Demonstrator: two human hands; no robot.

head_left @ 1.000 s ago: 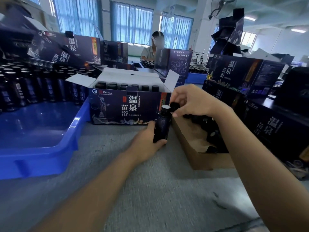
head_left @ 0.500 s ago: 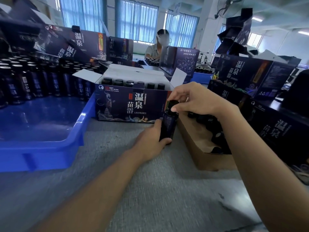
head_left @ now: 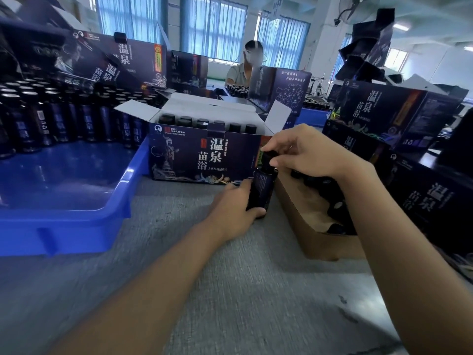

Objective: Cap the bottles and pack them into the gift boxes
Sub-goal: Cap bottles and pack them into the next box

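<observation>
A small dark bottle (head_left: 262,189) stands on the grey table, and my left hand (head_left: 234,211) grips its lower body. My right hand (head_left: 304,152) is above it, fingers pinching the black cap (head_left: 268,156) on the bottle's neck. Just behind stands an open dark blue gift box (head_left: 202,156) with white flaps; several capped bottles (head_left: 204,123) fill its back row. A brown cardboard tray (head_left: 304,213) on the right holds loose black caps, partly hidden by my right forearm.
A blue plastic bin (head_left: 76,201) on the left holds several uncapped dark bottles (head_left: 48,119) along its far side. Closed gift boxes (head_left: 399,111) are stacked right and behind. Another person (head_left: 245,65) sits at the far table. Grey table surface (head_left: 243,290) lies in front.
The cap in my right hand has come down onto the bottle's white neck, which no longer shows. My left hand keeps holding the bottle in the same spot.
</observation>
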